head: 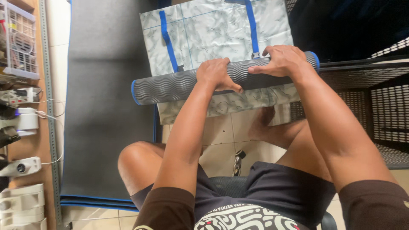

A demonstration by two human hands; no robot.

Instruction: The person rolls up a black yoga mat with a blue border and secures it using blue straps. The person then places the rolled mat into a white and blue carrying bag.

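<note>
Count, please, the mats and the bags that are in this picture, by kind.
Rolled grey mat, under left hand and right hand: 1
Flat stacked mats: at least 2; exact number unclear
Marbled bag with blue straps: 1
Total: at least 4

Both arms stretched forward and down, elbows slightly bent, forearms bare. Left hand (pixel 217 74) palm down, fingers curled over, thumb pointing right toward the other. Right hand (pixel 281 59) palm down too, fingers spread and bent, wrist cocked upward. Hands near each other, not touching.
</note>
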